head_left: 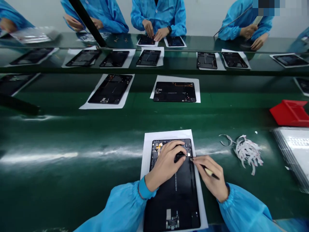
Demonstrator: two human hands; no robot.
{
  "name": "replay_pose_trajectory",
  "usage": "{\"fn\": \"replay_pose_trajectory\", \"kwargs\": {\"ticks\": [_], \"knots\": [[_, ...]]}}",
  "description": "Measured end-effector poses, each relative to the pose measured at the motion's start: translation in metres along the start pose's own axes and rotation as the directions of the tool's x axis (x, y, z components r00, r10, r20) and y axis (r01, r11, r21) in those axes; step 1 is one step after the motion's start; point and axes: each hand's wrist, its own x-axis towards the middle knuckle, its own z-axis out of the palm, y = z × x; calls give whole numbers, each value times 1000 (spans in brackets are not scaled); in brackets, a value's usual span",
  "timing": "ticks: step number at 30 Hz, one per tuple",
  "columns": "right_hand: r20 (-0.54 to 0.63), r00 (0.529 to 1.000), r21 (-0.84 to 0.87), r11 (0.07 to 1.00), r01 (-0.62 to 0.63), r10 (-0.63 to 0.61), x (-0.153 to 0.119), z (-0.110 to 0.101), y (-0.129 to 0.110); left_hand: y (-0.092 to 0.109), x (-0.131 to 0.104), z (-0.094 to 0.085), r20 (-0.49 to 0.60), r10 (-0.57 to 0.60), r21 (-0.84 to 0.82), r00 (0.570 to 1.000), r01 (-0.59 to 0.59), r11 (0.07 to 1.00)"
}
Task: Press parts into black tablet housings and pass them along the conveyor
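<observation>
An opened black tablet [184, 193] lies on a white sheet [146, 151] in front of me, its circuit parts showing at both ends. My left hand [166, 161] rests over its upper part, thumb and fingertips drawn together near the upper right; what they pinch, if anything, is too small to name. Beside the right edge, my right hand [212, 177] is closed around a slim tool with a cream and dark handle [211, 173]. The fingertips of that hand touch the tablet's edge, close to my left thumb. Part of the tablet is hidden under my left hand.
A heap of white strips [248, 151] lies to the right, near a red bin [291, 112] and stacked clear trays [293, 151]. Two opened tablets [111, 89] [175, 91] lie ahead. Several more line a raised shelf [178, 61]; co-workers in blue sleeves sit beyond.
</observation>
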Motion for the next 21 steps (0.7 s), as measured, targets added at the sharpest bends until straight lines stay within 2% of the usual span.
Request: {"fn": "replay_pose_trajectory", "kwargs": {"ticks": [2,4,7,9,11,13,16,19,21], "knots": [[-145,988,28,998,-50,53,4,0,0,-5,-9,-4,-27,29,80,999,-26,996],[-222,968,60,992,-108,119,7,0,1,-11,-19,-7,-62,52,213,997,-37,976],[-228,954,130,977,-170,196,9,0,5,-17,-30,-7,-46,87,371,995,-64,926],[-220,953,166,971,-175,209,7,0,5,-19,-33,-3,-52,94,378,994,-67,924],[-207,963,133,980,-145,171,4,-2,3,-21,-32,0,-98,79,310,992,-45,950],[-137,985,34,994,-102,106,2,-4,-3,-21,-28,1,-144,35,197,989,-6,980],[36,998,-98,994,-57,60,-1,-1,-19,-18,-26,-3,-193,-4,20,981,8,1000],[198,979,-178,984,-13,49,-5,9,-38,-3,-38,-16,-285,72,-91,956,-102,991],[286,958,-197,977,77,-18,-9,18,-49,12,-55,-25,-322,157,-122,933,-206,971]]}}
